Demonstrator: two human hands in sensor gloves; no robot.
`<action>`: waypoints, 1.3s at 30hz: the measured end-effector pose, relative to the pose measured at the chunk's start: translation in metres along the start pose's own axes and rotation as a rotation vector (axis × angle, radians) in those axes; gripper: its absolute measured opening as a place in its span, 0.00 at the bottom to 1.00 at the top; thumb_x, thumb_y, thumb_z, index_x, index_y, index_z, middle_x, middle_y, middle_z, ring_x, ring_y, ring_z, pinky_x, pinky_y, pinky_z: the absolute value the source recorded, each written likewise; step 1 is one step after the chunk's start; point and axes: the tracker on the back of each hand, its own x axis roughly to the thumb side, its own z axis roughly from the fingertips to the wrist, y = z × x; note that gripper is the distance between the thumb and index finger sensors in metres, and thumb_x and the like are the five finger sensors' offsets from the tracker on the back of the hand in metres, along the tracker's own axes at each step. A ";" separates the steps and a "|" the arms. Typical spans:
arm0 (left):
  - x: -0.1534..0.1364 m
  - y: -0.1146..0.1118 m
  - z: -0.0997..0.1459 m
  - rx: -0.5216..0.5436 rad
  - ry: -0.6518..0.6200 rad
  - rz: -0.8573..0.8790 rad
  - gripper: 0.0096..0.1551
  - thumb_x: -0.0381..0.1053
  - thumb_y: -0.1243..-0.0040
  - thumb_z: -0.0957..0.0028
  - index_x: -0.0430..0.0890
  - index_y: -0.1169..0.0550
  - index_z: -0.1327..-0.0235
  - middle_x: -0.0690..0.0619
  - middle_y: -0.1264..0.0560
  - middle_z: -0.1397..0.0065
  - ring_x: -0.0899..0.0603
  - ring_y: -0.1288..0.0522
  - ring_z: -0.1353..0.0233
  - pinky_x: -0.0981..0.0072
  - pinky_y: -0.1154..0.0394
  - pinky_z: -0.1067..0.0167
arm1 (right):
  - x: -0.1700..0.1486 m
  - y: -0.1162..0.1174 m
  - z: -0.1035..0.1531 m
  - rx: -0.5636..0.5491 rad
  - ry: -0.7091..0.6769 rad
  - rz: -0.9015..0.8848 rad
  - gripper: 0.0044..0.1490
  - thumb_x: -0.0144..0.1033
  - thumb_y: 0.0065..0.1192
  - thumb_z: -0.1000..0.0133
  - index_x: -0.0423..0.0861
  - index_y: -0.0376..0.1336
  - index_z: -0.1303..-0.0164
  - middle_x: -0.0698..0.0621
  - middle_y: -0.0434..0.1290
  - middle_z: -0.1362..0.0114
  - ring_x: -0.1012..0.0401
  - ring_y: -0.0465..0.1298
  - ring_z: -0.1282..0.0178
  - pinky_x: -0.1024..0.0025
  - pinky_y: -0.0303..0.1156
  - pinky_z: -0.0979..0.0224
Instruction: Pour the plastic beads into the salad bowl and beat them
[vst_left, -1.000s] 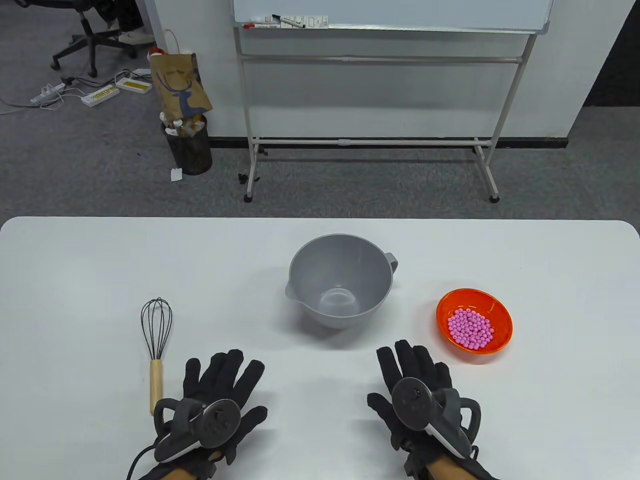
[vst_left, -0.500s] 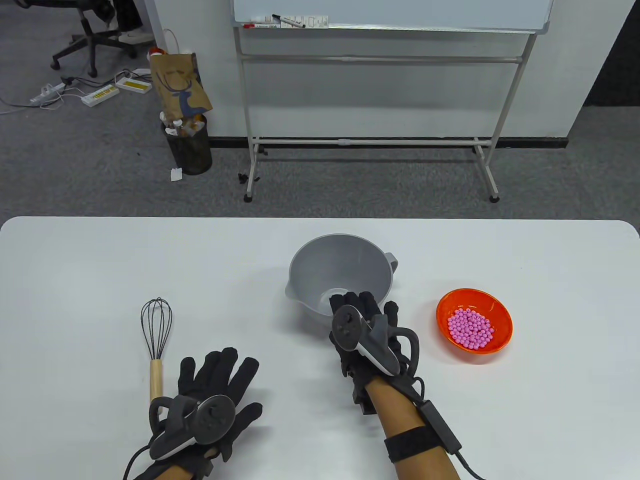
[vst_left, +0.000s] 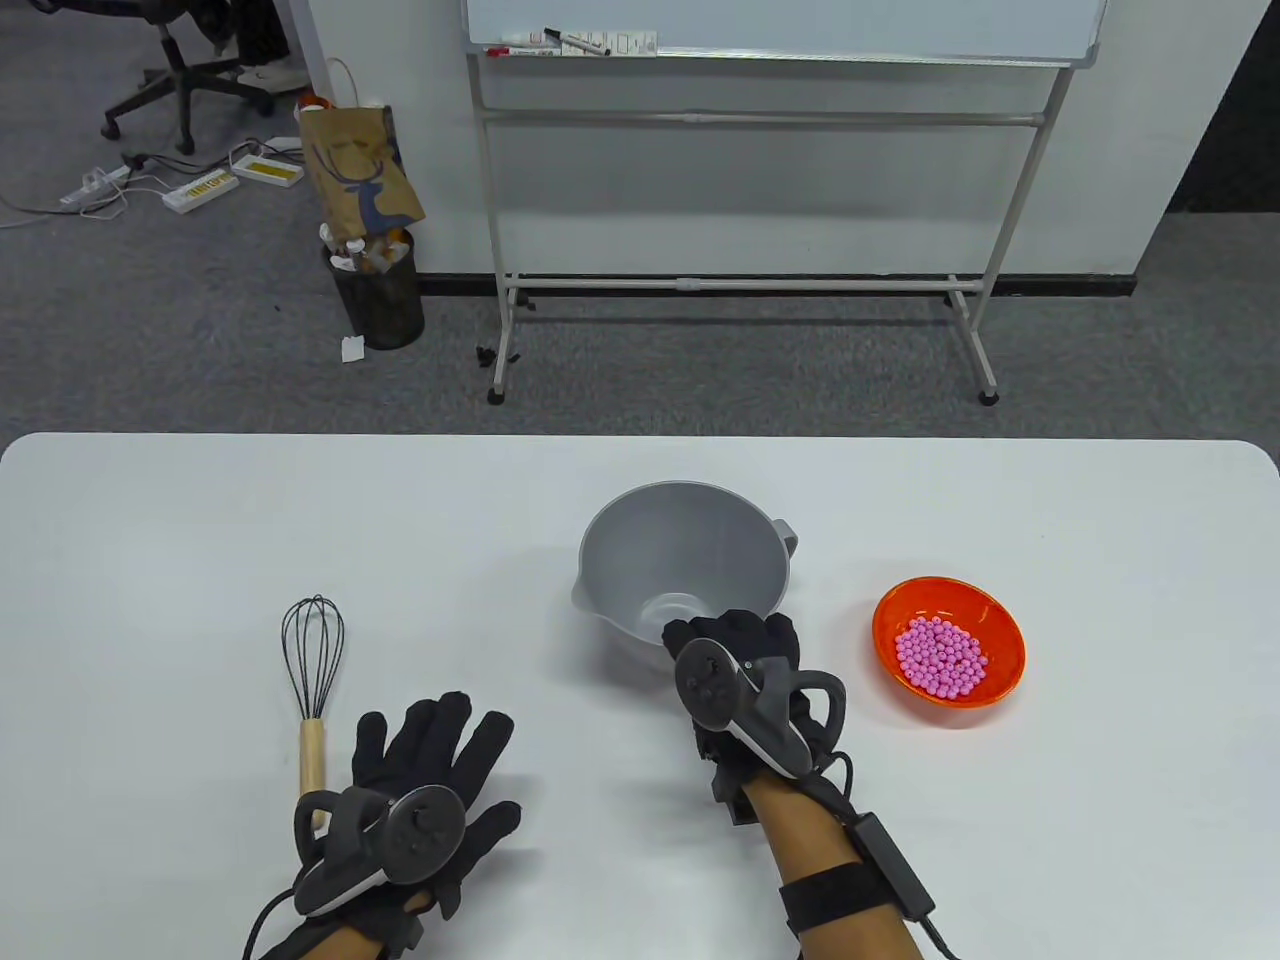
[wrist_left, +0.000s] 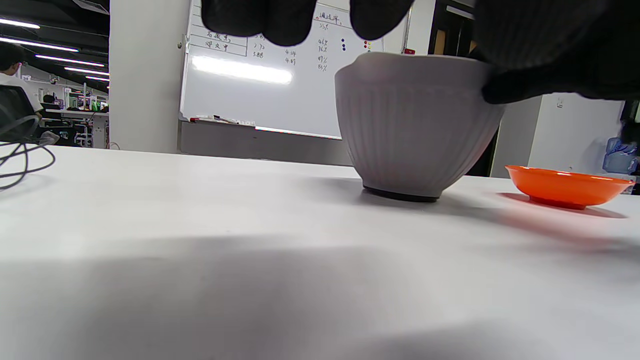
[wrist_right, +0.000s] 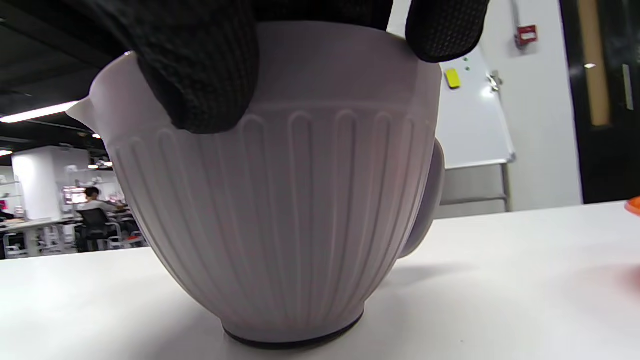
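Gripping the near rim of the grey salad bowl (vst_left: 683, 560), your right hand (vst_left: 745, 680) has its fingers (wrist_right: 200, 65) curled over the edge, thumb pressed on the ribbed outer wall in the right wrist view. That grip is closed on the rim, tracker up on the back of the hand. The bowl stands upright on its dark base ring in the middle of the white desk (vst_left: 200, 520), spout toward your left, handle toward the far right, nothing inside it.

Your left hand (vst_left: 420, 790) lies flat on the desk near the front edge, grip spread, fingers fanned out and holding nothing. Just beside it to the left lies the whisk (vst_left: 313, 690), wire head pointing away from you, wooden handle toward you, its near end tucked by the left tracker.

Over on your right, the orange dish (vst_left: 950, 642) sits on the desk, apart from the bowl, with the pink plastic beads (vst_left: 938, 657) heaped in its middle. None are in the salad bowl yet.

From the left wrist view you get the bowl side-on, your right hand's glove over its rim, and the orange dish low beyond it.
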 end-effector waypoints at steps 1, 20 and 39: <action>0.000 0.000 0.000 0.000 0.001 -0.002 0.46 0.74 0.46 0.50 0.61 0.43 0.19 0.44 0.47 0.11 0.34 0.45 0.14 0.25 0.58 0.28 | 0.000 -0.004 0.008 -0.010 -0.037 0.015 0.28 0.41 0.72 0.51 0.64 0.71 0.39 0.63 0.79 0.33 0.57 0.74 0.24 0.42 0.59 0.18; 0.007 -0.002 0.000 -0.006 -0.015 -0.013 0.46 0.74 0.46 0.50 0.61 0.44 0.19 0.44 0.47 0.11 0.34 0.45 0.14 0.26 0.58 0.28 | -0.007 -0.026 0.122 -0.059 -0.195 0.020 0.28 0.43 0.71 0.51 0.64 0.70 0.38 0.62 0.78 0.33 0.57 0.75 0.25 0.42 0.60 0.19; 0.008 0.000 0.002 0.013 -0.011 -0.007 0.46 0.74 0.46 0.50 0.61 0.44 0.19 0.44 0.47 0.11 0.34 0.45 0.14 0.26 0.58 0.28 | -0.059 -0.058 0.101 -0.034 0.020 -0.188 0.48 0.61 0.68 0.52 0.61 0.55 0.21 0.55 0.63 0.16 0.51 0.68 0.17 0.41 0.59 0.19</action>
